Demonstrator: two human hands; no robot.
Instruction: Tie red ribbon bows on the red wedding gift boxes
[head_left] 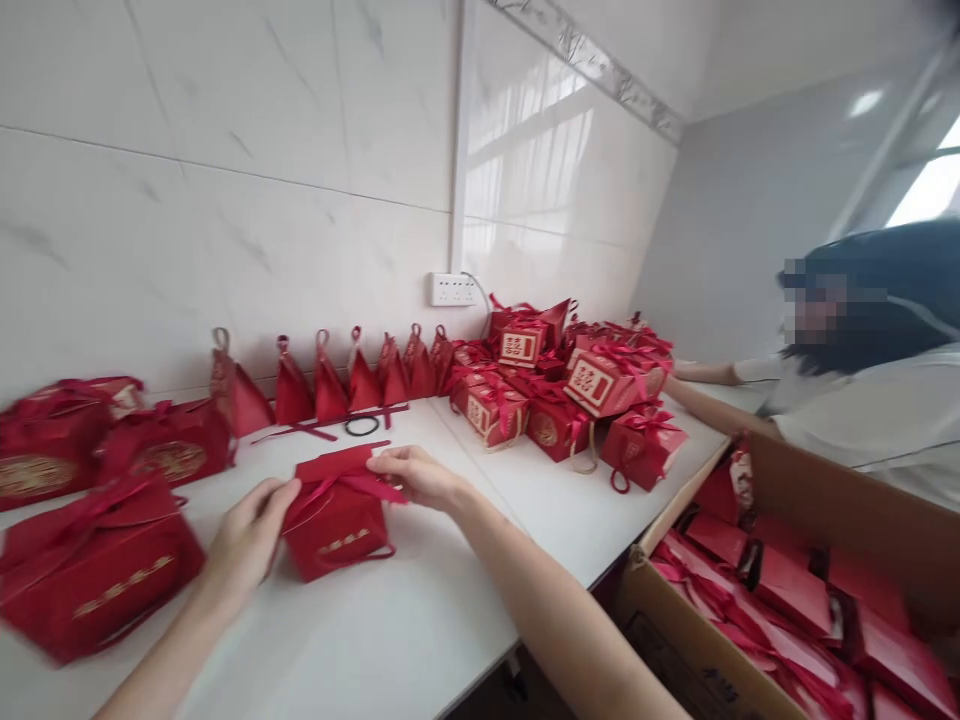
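Note:
A small red gift box point(337, 535) with gold lettering and a pink ribbon point(345, 482) stands on the white table point(442, 630) between my hands. My left hand point(247, 535) is closed against the box's left upper edge, fingers bent round its corner. At the upper right, my right hand point(420, 478) pinches the ribbon near the top flap. Just behind the box lie a black ring point(361, 426) and some loose dark red ribbon strips point(313, 431). A larger red box point(101, 570) sits to the left of my left hand.
Several pointed red boxes point(330, 380) line the wall. Red boxes point(555, 425) are piled at the back right. A cardboard carton point(675, 620) full of red boxes stands at the right edge. A person point(885, 370) reaches toward the pile. A power strip point(454, 290) is on the wall.

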